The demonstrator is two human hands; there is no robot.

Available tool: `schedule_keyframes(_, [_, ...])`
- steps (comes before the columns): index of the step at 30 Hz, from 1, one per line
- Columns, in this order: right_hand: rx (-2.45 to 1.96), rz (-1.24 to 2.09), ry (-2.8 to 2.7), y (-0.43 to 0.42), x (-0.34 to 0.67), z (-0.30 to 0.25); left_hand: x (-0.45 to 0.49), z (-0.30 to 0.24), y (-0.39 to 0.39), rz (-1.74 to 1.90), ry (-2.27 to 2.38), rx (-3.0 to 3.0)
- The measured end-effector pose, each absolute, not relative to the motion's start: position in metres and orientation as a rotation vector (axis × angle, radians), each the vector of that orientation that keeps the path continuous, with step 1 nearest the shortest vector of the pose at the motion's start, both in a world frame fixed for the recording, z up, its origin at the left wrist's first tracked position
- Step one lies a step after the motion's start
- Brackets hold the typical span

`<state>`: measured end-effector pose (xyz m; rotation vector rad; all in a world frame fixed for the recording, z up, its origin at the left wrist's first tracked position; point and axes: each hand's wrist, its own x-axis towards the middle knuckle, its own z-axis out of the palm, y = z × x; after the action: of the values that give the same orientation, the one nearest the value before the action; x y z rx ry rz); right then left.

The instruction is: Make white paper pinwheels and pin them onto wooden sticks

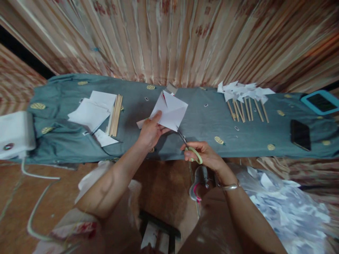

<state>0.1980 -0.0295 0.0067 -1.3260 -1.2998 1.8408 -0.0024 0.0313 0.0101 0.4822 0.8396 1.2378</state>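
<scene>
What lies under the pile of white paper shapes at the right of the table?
Wooden sticks reach out from under the paper shapes, lying on the cloth. Their upper ends are hidden.

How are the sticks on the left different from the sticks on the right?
The left sticks lie packed side by side in one bundle; the right sticks are spread apart. The left sticks are bare; the right sticks have white paper shapes at their top ends. Both are thin pale wood on the blue-grey cloth.
</scene>
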Motion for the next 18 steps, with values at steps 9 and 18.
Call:
schedule_keyframes(9, [-1.397,1.423,-1.108,-0.017,0.223,0.010,0.002,0.006,0.027,1.175,0.874,0.540])
schedule_keyframes(18, [-1.311,1.385,-1.070,-0.006,0.222,0.009,0.003,0.001,0.015,0.982,0.975,0.811])
